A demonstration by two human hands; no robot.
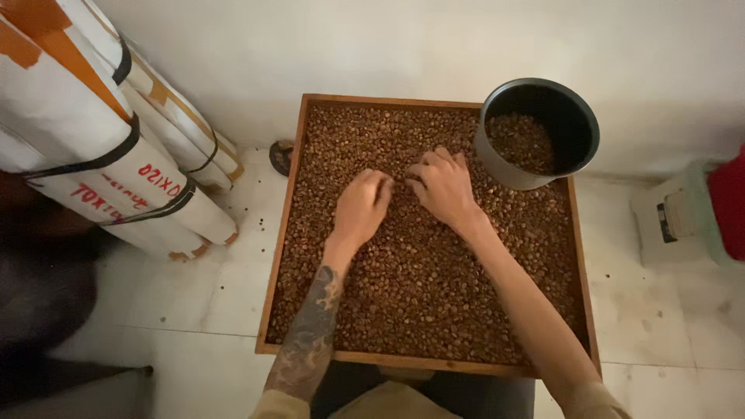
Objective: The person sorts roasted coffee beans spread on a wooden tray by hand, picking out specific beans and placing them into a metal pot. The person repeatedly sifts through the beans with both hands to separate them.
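Note:
A shallow wooden tray [281,233] rests on my lap and is filled with brown beans [419,287]. My left hand [360,206] lies on the beans near the tray's middle, fingers curled down into them. My right hand [444,186] lies just beside it, fingers bent and touching the beans. The fingertips of both hands nearly meet. A dark round pot [570,124] stands on the tray's far right corner with some beans inside.
Several white rolled bundles with orange and black bands [116,147] lean against the wall at left. A pale green scale-like box [679,221] sits on the tiled floor at right, next to something red [729,202]. A white wall rises behind the tray.

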